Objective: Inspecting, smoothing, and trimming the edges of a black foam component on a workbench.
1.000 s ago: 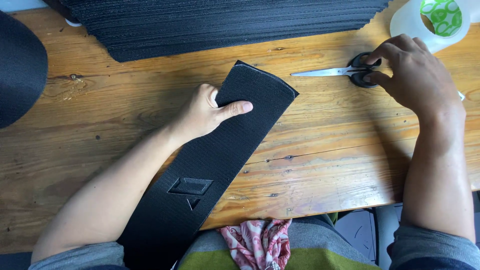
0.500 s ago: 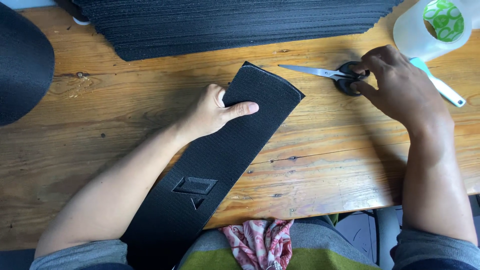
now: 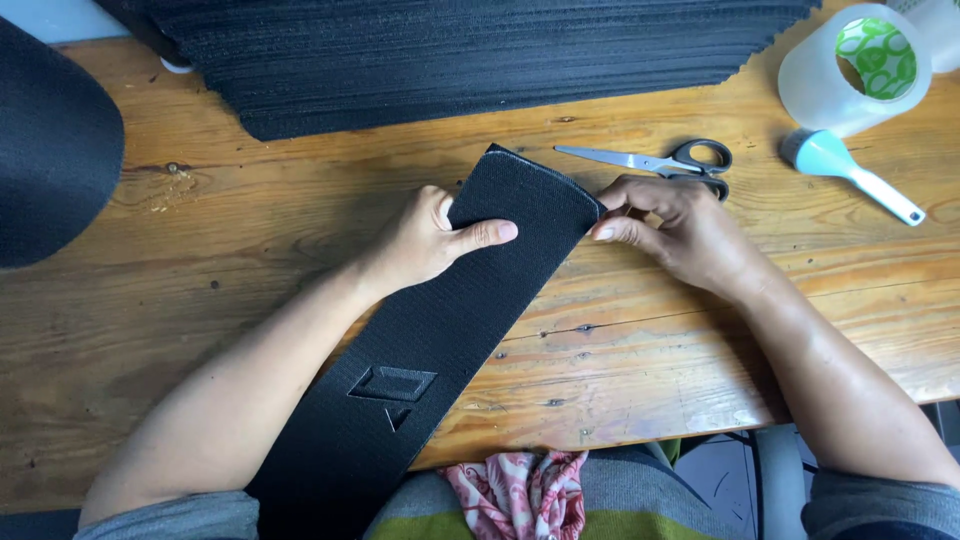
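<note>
A long black fabric strip (image 3: 440, 330) lies slantwise on the wooden table (image 3: 200, 300), its near end hanging over the table edge, with a rectangular cut-out near that end. My left hand (image 3: 430, 238) lies flat on the strip's upper part, thumb stretched across it. My right hand (image 3: 680, 225) pinches the strip's top right corner with its fingertips. Scissors (image 3: 670, 163) with black handles lie shut on the table just above my right hand, and nothing touches them.
A tall stack of black fabric pieces (image 3: 450, 50) fills the far side. A black roll (image 3: 50, 150) sits at the left edge. A translucent plastic jar (image 3: 850, 70) and a teal-headed tool (image 3: 850, 175) lie at the far right. Red patterned cloth (image 3: 515, 495) rests in my lap.
My right hand has let go of the scissors and come left to the strip's corner. The scissors now lie alone on the table. My left hand stays on the strip.
</note>
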